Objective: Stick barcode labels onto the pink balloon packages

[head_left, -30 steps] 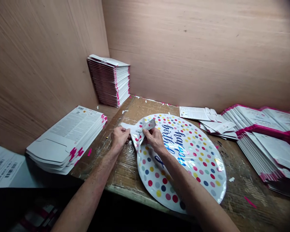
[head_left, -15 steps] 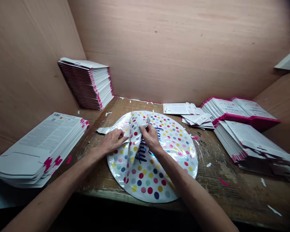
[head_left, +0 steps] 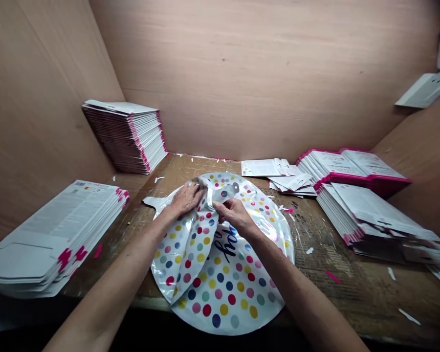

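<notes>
The spotted balloon (head_left: 231, 293) lay on the table (head_left: 311, 278), seemingly only partly folded: one side was turned over, the rest left flat. The flap (head_left: 206, 227) was pinched by the right hand (head_left: 239, 215) and partly covered by the left hand (head_left: 185, 198), whose grip could not be told.

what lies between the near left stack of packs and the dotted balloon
In the head view, a pink scrap and tiny yellow bit; the left forearm crosses above.
</notes>
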`<action>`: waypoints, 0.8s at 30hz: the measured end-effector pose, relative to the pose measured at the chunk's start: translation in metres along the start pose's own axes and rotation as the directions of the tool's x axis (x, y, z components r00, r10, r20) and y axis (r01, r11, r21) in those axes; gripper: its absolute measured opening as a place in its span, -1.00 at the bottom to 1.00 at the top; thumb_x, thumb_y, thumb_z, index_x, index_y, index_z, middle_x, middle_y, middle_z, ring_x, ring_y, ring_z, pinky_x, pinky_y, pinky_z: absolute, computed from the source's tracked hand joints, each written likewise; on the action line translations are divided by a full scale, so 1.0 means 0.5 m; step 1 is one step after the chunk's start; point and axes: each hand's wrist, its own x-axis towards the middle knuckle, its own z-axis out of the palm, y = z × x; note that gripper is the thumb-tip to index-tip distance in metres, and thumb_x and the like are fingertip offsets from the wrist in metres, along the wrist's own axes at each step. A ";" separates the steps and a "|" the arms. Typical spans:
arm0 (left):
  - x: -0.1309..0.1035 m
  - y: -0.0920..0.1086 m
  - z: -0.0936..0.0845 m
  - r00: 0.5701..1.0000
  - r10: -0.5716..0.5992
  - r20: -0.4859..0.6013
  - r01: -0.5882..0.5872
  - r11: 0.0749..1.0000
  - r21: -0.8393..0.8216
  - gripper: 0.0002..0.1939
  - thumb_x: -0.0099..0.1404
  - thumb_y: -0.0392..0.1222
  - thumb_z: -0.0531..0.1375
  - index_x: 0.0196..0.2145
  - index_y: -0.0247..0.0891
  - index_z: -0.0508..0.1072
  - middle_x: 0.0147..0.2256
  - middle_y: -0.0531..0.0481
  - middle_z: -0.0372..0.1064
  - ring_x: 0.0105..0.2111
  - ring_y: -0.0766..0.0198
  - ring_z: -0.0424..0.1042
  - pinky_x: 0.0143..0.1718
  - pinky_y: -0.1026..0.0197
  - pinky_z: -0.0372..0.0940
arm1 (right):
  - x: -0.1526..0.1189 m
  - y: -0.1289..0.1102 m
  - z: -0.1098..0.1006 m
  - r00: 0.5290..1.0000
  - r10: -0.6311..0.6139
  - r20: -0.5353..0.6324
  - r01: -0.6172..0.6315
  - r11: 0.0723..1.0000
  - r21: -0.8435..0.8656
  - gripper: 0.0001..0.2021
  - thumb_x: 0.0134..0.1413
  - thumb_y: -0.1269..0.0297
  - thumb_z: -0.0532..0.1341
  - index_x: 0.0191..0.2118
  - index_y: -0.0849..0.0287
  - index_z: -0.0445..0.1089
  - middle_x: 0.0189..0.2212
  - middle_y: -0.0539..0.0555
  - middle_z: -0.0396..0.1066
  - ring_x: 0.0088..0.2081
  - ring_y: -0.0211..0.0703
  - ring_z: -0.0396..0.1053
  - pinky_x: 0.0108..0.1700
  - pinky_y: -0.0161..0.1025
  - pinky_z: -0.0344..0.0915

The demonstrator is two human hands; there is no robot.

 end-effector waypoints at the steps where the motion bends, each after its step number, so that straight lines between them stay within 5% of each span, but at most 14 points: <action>1: 0.009 -0.002 0.011 0.998 -0.062 -0.025 0.063 0.998 0.027 -0.68 0.40 -0.04 0.03 -0.03 -0.22 0.43 0.03 -0.12 0.38 0.09 0.07 0.29 0.11 -0.05 0.19 | -0.005 0.001 -0.011 1.000 0.011 -0.002 -0.011 1.000 -0.005 -0.53 0.01 -0.07 0.21 -0.67 0.23 0.34 -0.72 0.06 0.35 -0.64 -0.27 0.30 -0.54 -0.35 0.21; 6: 0.058 -0.023 0.015 0.942 -0.321 -0.099 0.332 0.934 0.133 -0.64 0.34 -0.05 0.17 0.01 -0.30 0.39 0.03 -0.17 0.35 -0.01 0.03 0.38 0.01 -0.17 0.28 | -0.014 0.003 -0.052 0.995 0.055 -0.079 -0.056 0.998 -0.003 -0.56 0.01 -0.07 0.22 -0.64 0.21 0.31 -0.69 0.03 0.35 -0.62 -0.27 0.29 -0.55 -0.35 0.21; 11: 0.124 -0.052 -0.020 0.997 -0.074 -0.011 0.074 0.994 0.086 -0.72 0.35 -0.09 0.17 -0.07 -0.29 0.44 -0.04 -0.12 0.41 -0.06 0.10 0.42 -0.04 -0.08 0.34 | 0.005 -0.003 -0.040 0.991 0.120 -0.060 -0.122 0.992 -0.027 -0.60 0.01 0.03 0.21 -0.66 0.21 0.31 -0.71 0.02 0.34 -0.63 -0.27 0.29 -0.55 -0.35 0.18; 15: 0.139 -0.069 0.007 0.992 0.129 -0.006 -0.129 0.991 0.026 -0.71 0.37 -0.09 0.14 -0.03 -0.27 0.42 0.00 -0.12 0.39 -0.02 0.10 0.40 0.01 -0.08 0.31 | 0.011 -0.008 -0.039 0.992 0.116 -0.049 -0.118 0.992 -0.051 -0.60 -0.01 0.04 0.22 -0.67 0.23 0.31 -0.71 0.03 0.33 -0.62 -0.28 0.28 -0.56 -0.35 0.15; 20: 0.133 -0.078 0.071 0.987 0.123 -0.107 -0.118 0.992 0.054 -0.64 0.40 -0.10 0.10 0.09 -0.26 0.34 0.14 -0.18 0.26 0.14 0.01 0.26 0.12 -0.18 0.18 | -0.032 0.019 -0.109 0.947 0.157 -0.280 -0.099 0.973 0.207 -0.60 -0.17 -0.06 0.35 -0.45 0.24 0.42 -0.53 0.03 0.45 -0.51 -0.24 0.35 -0.44 -0.31 0.30; 24: 0.142 -0.061 0.076 0.987 0.073 -0.145 -0.062 0.995 0.079 -0.69 0.40 -0.12 0.07 0.02 -0.30 0.38 0.06 -0.20 0.33 0.09 0.01 0.29 0.09 -0.16 0.19 | -0.071 0.053 -0.172 0.885 0.322 -0.335 -0.240 0.934 0.264 -0.57 -0.26 -0.06 0.41 -0.55 0.21 0.32 -0.65 -0.05 0.33 -0.63 -0.33 0.24 -0.58 -0.36 0.21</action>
